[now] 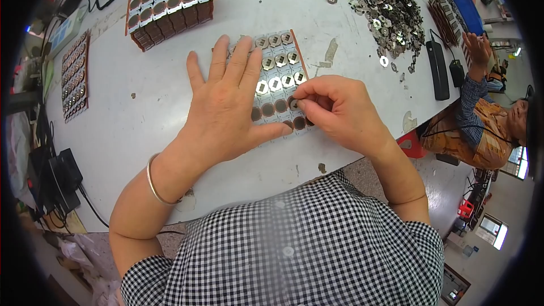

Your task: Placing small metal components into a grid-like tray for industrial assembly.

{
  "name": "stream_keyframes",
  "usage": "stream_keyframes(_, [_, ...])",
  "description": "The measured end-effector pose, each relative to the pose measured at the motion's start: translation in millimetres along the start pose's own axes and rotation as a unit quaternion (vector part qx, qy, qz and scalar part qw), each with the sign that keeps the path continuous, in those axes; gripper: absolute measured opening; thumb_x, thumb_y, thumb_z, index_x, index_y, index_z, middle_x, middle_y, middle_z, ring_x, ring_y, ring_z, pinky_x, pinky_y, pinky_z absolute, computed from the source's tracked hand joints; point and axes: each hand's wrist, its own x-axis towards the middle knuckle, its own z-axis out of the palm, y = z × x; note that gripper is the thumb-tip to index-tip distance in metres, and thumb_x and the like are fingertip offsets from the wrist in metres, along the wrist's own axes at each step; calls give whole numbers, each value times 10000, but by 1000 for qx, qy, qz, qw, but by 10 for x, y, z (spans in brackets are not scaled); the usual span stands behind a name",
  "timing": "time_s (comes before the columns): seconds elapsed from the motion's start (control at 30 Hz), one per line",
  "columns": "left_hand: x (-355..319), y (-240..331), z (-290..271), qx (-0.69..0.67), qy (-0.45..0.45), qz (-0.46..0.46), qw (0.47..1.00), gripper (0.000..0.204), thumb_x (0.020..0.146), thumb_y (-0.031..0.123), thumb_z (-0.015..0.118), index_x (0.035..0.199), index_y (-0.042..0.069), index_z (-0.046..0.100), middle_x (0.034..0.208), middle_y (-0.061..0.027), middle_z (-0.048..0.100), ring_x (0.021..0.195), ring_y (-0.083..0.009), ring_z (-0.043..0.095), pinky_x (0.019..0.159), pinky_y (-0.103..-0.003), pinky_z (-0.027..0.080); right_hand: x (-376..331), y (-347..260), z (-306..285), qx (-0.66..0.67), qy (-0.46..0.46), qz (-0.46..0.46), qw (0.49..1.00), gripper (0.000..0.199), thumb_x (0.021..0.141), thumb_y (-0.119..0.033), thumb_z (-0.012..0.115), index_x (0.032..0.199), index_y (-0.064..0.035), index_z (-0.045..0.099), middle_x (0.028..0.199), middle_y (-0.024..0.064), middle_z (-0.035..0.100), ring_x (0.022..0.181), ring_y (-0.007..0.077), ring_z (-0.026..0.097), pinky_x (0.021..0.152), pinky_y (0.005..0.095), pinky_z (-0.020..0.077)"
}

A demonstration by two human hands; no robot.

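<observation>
A flat panel [277, 69] of joined round parts lies on the white table in front of me. Its upper rows carry shiny metal discs [275, 84] with dark square middles; the lower rows show bare dark brown circles [281, 106]. Spread flat, my left hand [218, 107] presses on the panel's left side and covers much of it, with the thumb along the lowest row. My right hand [343, 113] pinches at the right end of the second row from the bottom. Between thumb and forefinger a small metal piece [293, 103] shows, partly hidden by the fingertips.
A tall stack of similar panels [173, 22] stands at the far left, and another panel [76, 76] lies at the left edge. Loose metal discs [385, 25] form a pile at the far right. Beside it is a black box [437, 68]. A co-worker [481, 124] sits at right.
</observation>
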Motion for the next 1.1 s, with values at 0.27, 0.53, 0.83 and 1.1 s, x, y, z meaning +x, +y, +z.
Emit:
stream_keyframes(0.27, [12,9,14,3,13,2,1000,1175,680,678,807,1474,-103,432,1559,-263,416,1482,-473,299,1130,-731,141,-50,203,162,-97,101,-144,980,185,866,-7,758,1051,-19,752,902,62,665,679,121,602,598,260,492])
stream_keyframes(0.53, [19,16,-10,6,7,-2,1000,1178,686,694,797,1476,-100,433,1555,-262,421,1487,-471,296,1134,-733,133,-102,263,242,-170,168,-221,945,259,802,-20,823,1054,-32,760,904,65,669,717,177,620,593,284,506])
stream_keyframes(0.83, [15,7,24,26,34,14,999,1126,616,622,864,1410,-87,497,1502,-251,453,1423,-466,356,1071,-760,211,-90,247,229,-151,133,-205,958,247,815,-43,810,1053,-35,742,777,60,646,591,165,615,519,292,486])
stream_keyframes(1.1, [11,26,-41,-1,-27,-9,1000,1199,688,687,795,1509,-92,399,1599,-255,368,1509,-473,256,1131,-751,109,-99,235,266,-208,152,-256,932,256,820,-33,783,1069,-48,726,744,53,617,587,168,603,515,302,476])
